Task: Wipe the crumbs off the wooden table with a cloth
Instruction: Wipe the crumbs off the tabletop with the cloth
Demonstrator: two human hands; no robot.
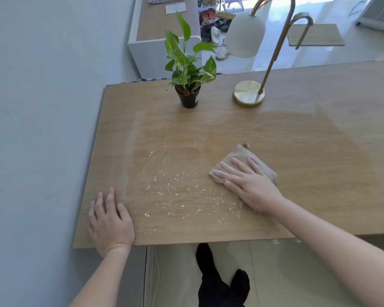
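Head view shows your right hand (251, 187) lying flat on the folded tan cloth (241, 154), fingers straight and slightly spread, pressing it down onto the wooden bench (319, 173). The cloth sits right of the bench's middle, nearer the front edge than the far edge, and its far corner pokes out beyond your fingertips. Pale crumbs (171, 191) are scattered just to the left of the cloth, spreading from your right wrist across towards the left edge and down towards the front edge; the nearest ones lie right beside the heel of your right hand. Your left hand (110, 222) rests palm down at the front left corner of the bench, fingers relaxed and straight, holding nothing, well apart from the cloth. Along the far edge stand a potted plant (189, 98) in a black pot and, to its right, a brass lamp (248, 94) with a white shade. A pale wall (42, 107) runs along the left edge.
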